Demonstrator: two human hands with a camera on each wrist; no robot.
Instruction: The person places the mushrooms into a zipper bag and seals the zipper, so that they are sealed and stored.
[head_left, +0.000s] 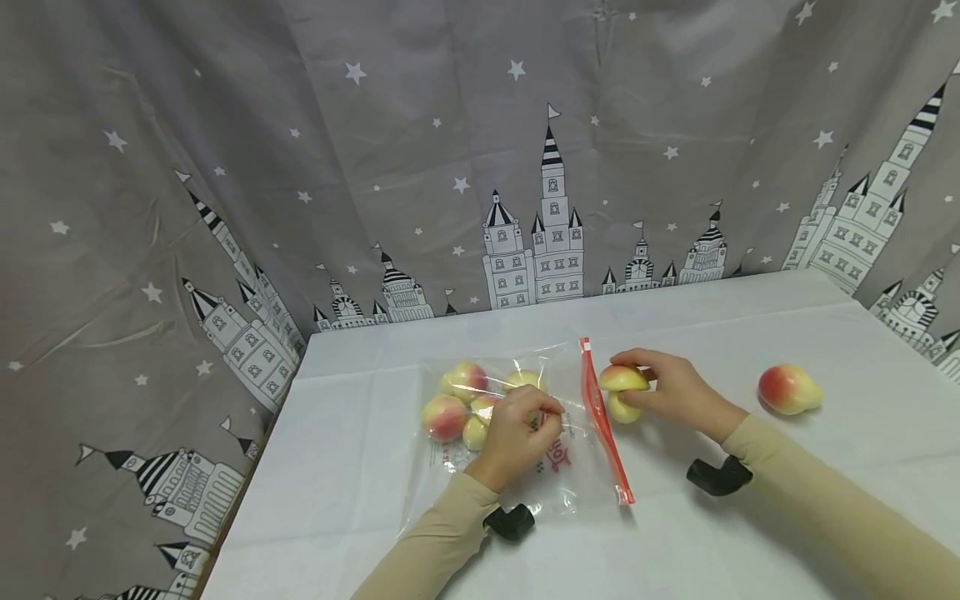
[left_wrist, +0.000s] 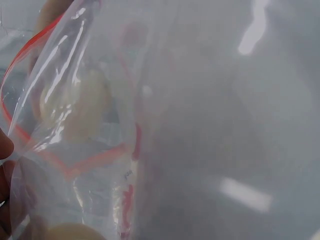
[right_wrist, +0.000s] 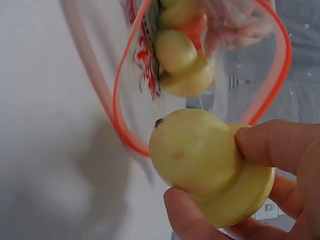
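A clear zip bag point(head_left: 581, 483) with a red zip edge lies on the table, its mouth facing right. Several yellow toy pears with a red blush point(head_left: 445, 418) are inside it. My left hand point(head_left: 521, 433) pinches the bag's upper layer, and in the right wrist view the red-edged mouth gapes apart. Just right of that mouth, my right hand point(head_left: 678, 390) grips another toy pear point(right_wrist: 195, 150) between thumb and fingers, its narrow end toward the opening. The left wrist view shows mostly plastic film, with fingertips point(left_wrist: 5, 147) at its left edge.
One more toy pear point(head_left: 789, 389) lies on the white table point(head_left: 360, 467), to the right of my right hand. A grey curtain point(head_left: 420, 125) printed with castles and stars hangs behind the table. Black wrist mounts point(head_left: 718, 477) sit below both wrists.
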